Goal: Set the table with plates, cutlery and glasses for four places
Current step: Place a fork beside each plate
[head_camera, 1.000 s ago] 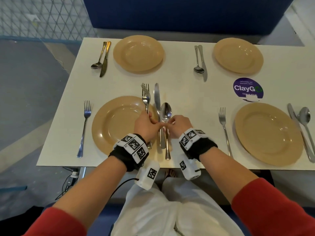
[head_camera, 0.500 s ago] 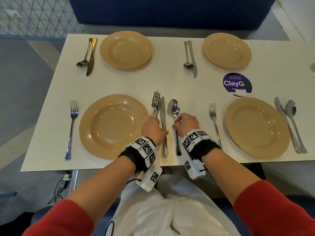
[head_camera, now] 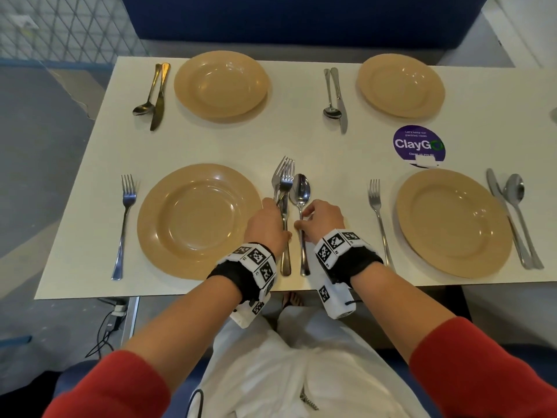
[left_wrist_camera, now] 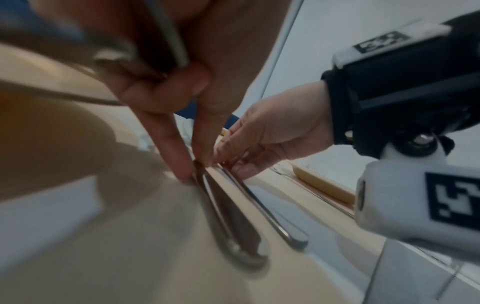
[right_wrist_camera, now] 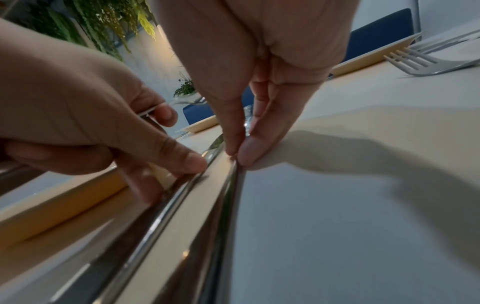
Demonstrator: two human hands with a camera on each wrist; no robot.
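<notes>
Forks (head_camera: 284,176) now overlap the knife, spoon (head_camera: 300,188) unmoved beside them.

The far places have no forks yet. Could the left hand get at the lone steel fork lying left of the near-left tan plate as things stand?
Probably not at once: the left hand already holds forks and touches a knife. The lone steel fork itself lies uncovered beyond the near-left tan plate.

Grey floor (head_camera: 45,176), blue bench back (head_camera: 301,16), white table (head_camera: 226,143)
</notes>
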